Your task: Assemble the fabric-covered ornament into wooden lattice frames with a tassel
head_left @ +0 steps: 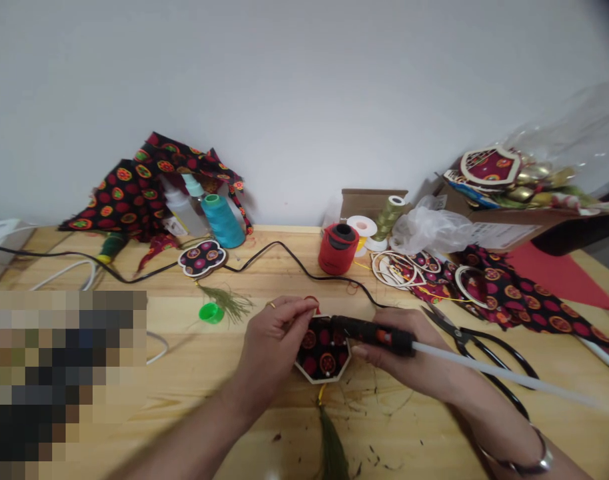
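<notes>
An octagonal ornament with a pale wooden rim and dark patterned fabric lies on the table before me. From its lower edge an olive-green tassel hangs on a yellow cord. My left hand is at the ornament's upper left, thumb and fingers pinched on a red cord. My right hand is wrapped round a black hot glue gun, its nozzle over the ornament's top edge. A long white glue stick sticks out of the gun's back end.
Black-handled scissors lie right of my right hand. A flower-shaped ornament and a green cap are at left. Red thread and teal thread stand behind. A black cable crosses the table.
</notes>
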`<control>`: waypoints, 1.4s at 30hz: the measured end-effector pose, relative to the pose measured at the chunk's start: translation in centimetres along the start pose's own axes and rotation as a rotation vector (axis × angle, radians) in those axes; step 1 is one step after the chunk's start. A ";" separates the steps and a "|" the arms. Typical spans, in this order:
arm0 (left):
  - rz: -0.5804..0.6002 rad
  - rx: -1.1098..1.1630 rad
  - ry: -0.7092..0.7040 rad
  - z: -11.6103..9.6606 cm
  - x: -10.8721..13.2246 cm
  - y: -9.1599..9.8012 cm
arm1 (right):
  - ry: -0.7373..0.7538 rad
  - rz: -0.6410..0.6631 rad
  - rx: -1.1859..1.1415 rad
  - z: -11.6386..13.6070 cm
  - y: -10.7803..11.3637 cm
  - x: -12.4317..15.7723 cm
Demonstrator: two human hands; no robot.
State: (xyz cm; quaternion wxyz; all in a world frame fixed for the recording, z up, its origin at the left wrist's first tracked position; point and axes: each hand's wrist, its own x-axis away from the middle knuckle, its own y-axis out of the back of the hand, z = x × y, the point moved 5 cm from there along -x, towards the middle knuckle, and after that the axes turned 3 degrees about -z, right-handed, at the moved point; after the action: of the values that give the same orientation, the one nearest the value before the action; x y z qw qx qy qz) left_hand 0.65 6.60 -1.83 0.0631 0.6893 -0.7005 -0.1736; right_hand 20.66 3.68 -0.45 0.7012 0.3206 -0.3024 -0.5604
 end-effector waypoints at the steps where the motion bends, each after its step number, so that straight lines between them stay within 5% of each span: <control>1: 0.002 0.005 -0.001 -0.1 0.0 0.0 | 0.006 0.005 0.001 0.0 0.0 0.0; 11: -0.026 0.030 0.215 0.1 0.0 0.6 | 0.064 -0.035 -0.002 0.4 0.3 0.0; 42: -0.024 -0.072 0.081 -0.2 -0.2 0.5 | 0.075 -0.052 -0.007 0.5 0.2 -0.1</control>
State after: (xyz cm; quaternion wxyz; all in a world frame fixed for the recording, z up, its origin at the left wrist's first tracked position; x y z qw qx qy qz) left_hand 0.22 6.79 -1.46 0.1143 0.7014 -0.6823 -0.1714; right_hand 20.36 3.70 -0.02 0.6983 0.3466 -0.2657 -0.5671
